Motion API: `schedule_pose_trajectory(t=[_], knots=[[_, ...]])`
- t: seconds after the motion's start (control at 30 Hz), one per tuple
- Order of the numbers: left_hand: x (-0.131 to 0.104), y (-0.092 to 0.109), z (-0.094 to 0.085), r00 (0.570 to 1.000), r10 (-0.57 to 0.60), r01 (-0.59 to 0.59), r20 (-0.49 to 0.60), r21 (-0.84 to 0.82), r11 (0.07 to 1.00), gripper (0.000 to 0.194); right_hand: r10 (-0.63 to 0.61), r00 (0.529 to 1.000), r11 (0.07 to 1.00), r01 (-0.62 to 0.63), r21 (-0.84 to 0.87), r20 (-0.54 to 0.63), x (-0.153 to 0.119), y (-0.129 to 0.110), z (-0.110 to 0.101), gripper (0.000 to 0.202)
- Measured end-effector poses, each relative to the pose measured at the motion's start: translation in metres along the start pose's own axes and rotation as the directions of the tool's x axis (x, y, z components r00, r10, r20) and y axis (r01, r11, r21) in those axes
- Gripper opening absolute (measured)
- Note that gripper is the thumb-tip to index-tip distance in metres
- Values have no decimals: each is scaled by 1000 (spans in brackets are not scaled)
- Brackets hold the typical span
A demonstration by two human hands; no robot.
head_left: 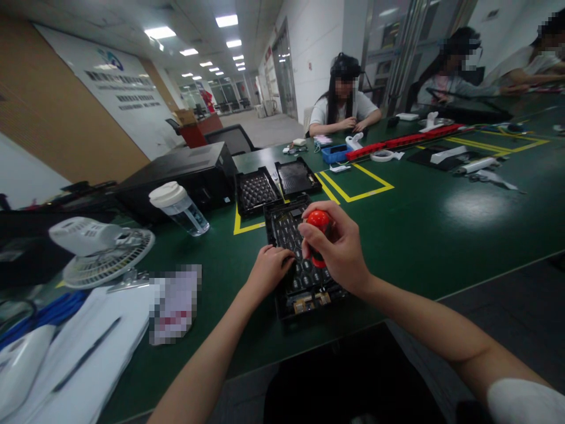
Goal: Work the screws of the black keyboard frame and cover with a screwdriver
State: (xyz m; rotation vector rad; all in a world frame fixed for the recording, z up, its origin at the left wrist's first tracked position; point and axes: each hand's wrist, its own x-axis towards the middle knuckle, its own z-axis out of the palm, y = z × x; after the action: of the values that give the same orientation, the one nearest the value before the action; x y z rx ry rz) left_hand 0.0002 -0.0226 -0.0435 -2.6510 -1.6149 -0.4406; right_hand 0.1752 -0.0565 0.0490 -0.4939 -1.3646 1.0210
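Observation:
My right hand (338, 247) is wrapped round a stubby tool with a red-and-black handle (318, 219), its red rounded top showing between thumb and fingers. Its lower tip is hidden. Beneath it, an open black case (291, 282) lies on the green table, filled with rows of dark rounded cells and with brass-coloured parts at its near end. My left hand (271, 268) is closed at the case's left edge, fingers bent and together over the rim; the fingertips are partly hidden. Beyond the case are a black tray with a dimpled pattern (257, 191) and a flat black tray (298, 176).
Left are a clear bottle with a white lid (180, 209), a white fan (103, 250), papers (110, 330) with a pen and a black box (185, 174). Yellow tape (366, 193) marks the table. A blue bin (335, 154) and a red strip (401, 141) lie before seated people.

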Motion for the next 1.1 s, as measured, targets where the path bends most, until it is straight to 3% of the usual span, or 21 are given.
schedule_pose_trajectory(t=[0.2, 0.33, 0.47, 0.7, 0.87, 1.1], knots=[[0, 1, -2, 1000, 17, -17, -8, -7, 1000, 16, -8, 965, 992, -25, 124, 263, 18, 2, -11, 20], [-1, 1, -3, 1000, 19, -19, -18, 3, 1000, 16, 31, 895, 941, -176, 288, 445, 31, 9, -16, 26], [-1, 0, -1, 1000, 4, -4, -19, -3, 1000, 16, 37, 810, 892, -291, 347, 585, 39, 16, -20, 27], [-1, 0, -2, 1000, 14, -14, -1, -35, 999, 18, -8, 713, 865, -346, 362, 701, 48, 25, -23, 21], [0, 0, -4, 1000, 4, -4, 2, -20, 1000, 17, 22, 610, 761, -524, 382, 792, 54, 27, -24, 40], [1, -2, -1, 1000, -2, 2, 7, 10, 1000, 15, 2, 549, 708, -591, 386, 836, 59, 25, -23, 31]])
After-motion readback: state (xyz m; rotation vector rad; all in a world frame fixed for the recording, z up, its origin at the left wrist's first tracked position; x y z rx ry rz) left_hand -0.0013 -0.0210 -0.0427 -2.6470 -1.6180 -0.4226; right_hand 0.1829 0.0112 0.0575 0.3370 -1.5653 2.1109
